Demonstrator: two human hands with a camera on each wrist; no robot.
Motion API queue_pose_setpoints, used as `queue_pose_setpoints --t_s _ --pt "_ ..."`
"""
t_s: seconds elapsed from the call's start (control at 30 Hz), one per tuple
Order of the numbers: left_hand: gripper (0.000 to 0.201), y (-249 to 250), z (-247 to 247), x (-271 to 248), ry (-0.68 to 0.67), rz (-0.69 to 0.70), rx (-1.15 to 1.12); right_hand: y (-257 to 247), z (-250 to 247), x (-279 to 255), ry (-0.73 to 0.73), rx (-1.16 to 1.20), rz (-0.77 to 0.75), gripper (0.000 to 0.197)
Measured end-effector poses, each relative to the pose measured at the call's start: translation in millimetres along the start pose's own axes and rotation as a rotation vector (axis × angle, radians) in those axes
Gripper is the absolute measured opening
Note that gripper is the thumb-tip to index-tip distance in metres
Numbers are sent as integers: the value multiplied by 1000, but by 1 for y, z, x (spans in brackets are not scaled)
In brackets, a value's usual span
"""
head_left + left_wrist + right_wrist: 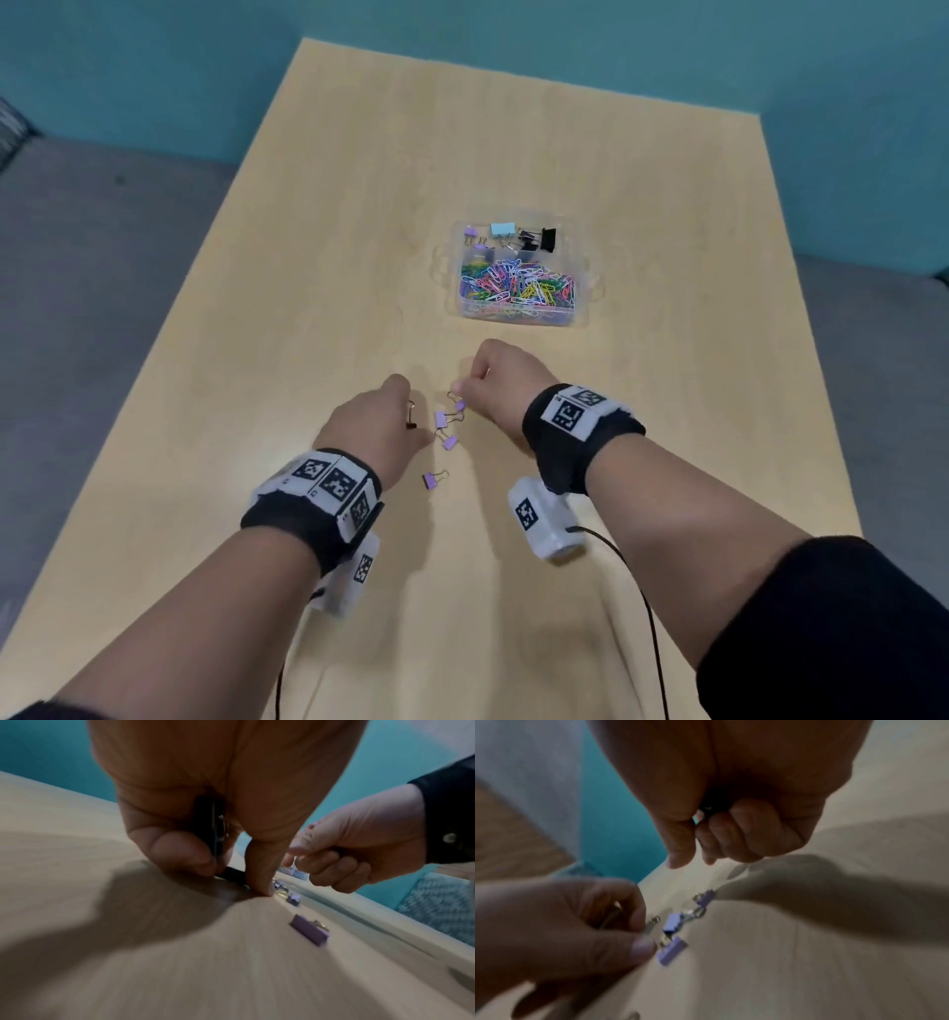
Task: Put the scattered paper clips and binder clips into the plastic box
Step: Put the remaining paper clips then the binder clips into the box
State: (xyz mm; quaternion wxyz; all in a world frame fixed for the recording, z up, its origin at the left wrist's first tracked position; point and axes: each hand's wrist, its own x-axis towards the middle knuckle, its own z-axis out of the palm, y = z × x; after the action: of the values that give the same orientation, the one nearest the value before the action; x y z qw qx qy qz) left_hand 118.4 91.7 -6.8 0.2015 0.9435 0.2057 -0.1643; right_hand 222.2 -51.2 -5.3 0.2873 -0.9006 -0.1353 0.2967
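The clear plastic box (579,277) sits at mid-table, holding coloured paper clips and several binder clips. My left hand (413,419) grips a black binder clip (216,825) in its palm, and its thumb and finger pinch another black clip (232,874) against the table. My right hand (464,388) is curled, with something dark tucked in its palm (709,807). Its thumb and forefinger tips hover just above a purple binder clip (705,898). More purple binder clips (441,417) (450,442) (430,480) lie between my hands.
The light wooden table (359,231) stretches from me to a teal wall. Grey floor lies to its left and right. Black cables (652,616) hang from my wrist cameras over the near part of the table.
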Motion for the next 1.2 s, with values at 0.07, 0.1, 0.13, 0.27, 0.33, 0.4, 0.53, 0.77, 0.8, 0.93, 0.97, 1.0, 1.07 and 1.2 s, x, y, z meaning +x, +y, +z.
queue_pose_setpoints --t_s 0.07,0.1,0.13,0.27,0.33,0.4,0.53,0.77,0.8,0.93,0.97,1.0,1.07,1.2 --pt "27 -1 -3 0 0 12 10 -4 2 0 -73 -179 -10 31" --pt "22 0 -4 -1 1 10 3 -5 2 1 -93 -237 -2 33" --pt "18 -1 -5 -2 -7 -2 -19 -6 3 2 -105 -279 8 34" --pt "9 -11 -4 -6 -64 -143 -378 -8 7 8 -108 -364 -2 21" --pt "7 -17 -3 -9 -71 -240 -674 -10 6 9 -104 -413 -14 10" --pt "9 -23 -2 -12 -65 -311 -850 -11 5 9 -118 -436 -11 8" --pt "10 -24 -7 -17 -36 -376 -1186 -13 1 5 -149 -411 -10 9" --pt "12 -8 -27 4 -55 -448 -1612 -4 -10 0 -137 -49 42 9" --pt "12 -2 -32 12 -44 -452 -1621 -1 -15 1 -113 251 102 9" --pt "12 32 -56 59 0 -400 -1618 12 -56 6 -127 1469 323 18" --pt "11 42 -62 73 9 -359 -1593 14 -68 7 -122 1643 325 15" --pt "11 53 -68 88 14 -302 -1543 14 -77 10 -95 1748 327 10" --pt "12 75 -78 119 17 -175 -1358 12 -89 19 -20 1818 332 6" --pt "19 113 -91 167 29 -51 -1034 3 -111 48 113 1739 358 4"
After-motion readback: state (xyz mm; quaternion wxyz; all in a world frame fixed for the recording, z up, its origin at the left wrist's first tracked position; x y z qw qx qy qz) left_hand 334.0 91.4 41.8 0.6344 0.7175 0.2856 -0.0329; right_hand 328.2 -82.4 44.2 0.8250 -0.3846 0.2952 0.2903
